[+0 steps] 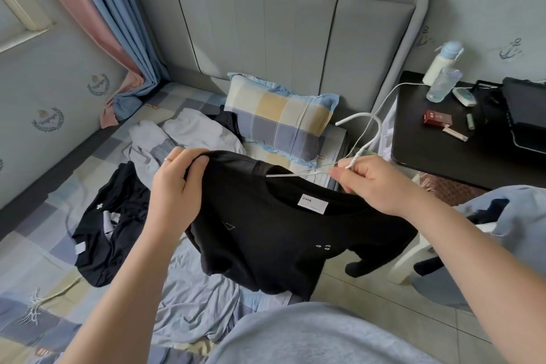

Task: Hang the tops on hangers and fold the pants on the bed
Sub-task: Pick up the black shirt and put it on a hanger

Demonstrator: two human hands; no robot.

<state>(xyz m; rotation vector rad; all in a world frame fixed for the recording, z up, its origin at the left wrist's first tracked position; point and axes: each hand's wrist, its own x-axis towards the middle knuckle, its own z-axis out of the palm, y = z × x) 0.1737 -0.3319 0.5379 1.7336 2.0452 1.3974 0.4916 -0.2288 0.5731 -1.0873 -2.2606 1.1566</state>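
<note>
A black top (266, 239) with a white neck label hangs in the air above the bed's near edge. My left hand (177, 177) pinches its left shoulder. My right hand (375, 180) grips the neck of a white wire hanger (362, 139), whose hook points up and whose one arm pokes into the collar opening. On the bed (38, 248) lie a black garment (109, 230), light grey clothes (189, 133) and a pale blue garment (192, 301).
A checked pillow (280, 118) leans at the padded headboard (266, 23). To the right stands a dark bedside table (437, 154) with bottles, a red box and a black bag. A white chair (413, 248) with draped clothes stands at my right.
</note>
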